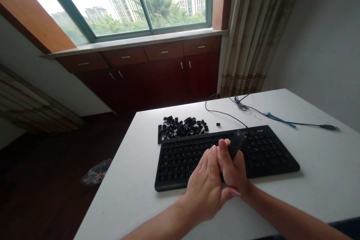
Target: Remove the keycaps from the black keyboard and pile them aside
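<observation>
Along the far wall I get a run of dark red cabinets [157, 78], with a window [120, 5] above them and a patterned curtain [242, 37] to the right. Nearer to me stands a white table [135, 165], and on it lies a black keyboard [264, 146], set slightly askew, its middle hidden from me by the hands. On its left part I can make out rows of small square sockets.

Both my hands meet over the keyboard. The left hand [206, 180] has its fingers straight and together, laid against the right — whether anything sits under that palm, I cannot tell. The right hand [233, 167] is closed around a dark tool [237, 143], thumb up along it, its end sticking out towards the far edge.

Down on the floor at left I see a clear plastic bag [97, 172]. A heap of black keycaps [185, 127] lies behind the keyboard's left half. A thin black cable [240, 104] loops from the back edge into a loose coil and runs off right, passing a slim blue tool [281, 120]. Smallest of all — a bent wire [258, 117] and one lone keycap [218, 124], apart from the heap.
</observation>
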A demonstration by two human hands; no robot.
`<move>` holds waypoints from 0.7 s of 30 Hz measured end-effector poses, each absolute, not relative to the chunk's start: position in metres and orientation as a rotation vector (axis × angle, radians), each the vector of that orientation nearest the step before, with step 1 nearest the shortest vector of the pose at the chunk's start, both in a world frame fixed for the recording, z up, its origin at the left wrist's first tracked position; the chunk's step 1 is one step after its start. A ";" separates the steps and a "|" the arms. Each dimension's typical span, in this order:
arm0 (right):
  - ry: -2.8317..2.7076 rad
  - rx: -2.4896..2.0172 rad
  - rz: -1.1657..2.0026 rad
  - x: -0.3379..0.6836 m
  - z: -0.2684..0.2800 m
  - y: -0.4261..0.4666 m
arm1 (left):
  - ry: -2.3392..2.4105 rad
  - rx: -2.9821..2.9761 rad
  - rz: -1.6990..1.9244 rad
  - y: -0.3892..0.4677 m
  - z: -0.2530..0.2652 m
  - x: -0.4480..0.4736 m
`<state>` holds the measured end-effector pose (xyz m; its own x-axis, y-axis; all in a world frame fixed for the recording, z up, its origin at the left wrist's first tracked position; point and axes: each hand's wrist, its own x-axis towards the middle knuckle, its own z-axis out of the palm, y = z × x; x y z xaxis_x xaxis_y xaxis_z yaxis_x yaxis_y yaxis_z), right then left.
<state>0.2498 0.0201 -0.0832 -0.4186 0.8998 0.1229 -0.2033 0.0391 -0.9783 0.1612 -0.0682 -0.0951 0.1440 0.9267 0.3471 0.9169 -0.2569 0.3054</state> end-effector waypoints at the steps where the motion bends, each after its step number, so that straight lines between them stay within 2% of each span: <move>1: -1.390 -0.744 1.550 0.249 -0.084 0.020 | 1.908 2.355 0.736 -0.068 -0.095 0.161; 12: -0.849 -0.614 1.858 0.244 -0.062 0.048 | 1.928 2.276 0.923 -0.064 -0.078 0.135; 21: -0.994 -0.639 1.841 0.252 -0.063 0.061 | 1.793 2.244 1.054 -0.066 -0.074 0.138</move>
<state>0.2516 0.0609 -0.0625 -0.4440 0.8959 -0.0179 -0.4767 -0.2530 -0.8419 0.1384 -0.0656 -0.0744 0.0772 0.8863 0.4565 0.8300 -0.3108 0.4631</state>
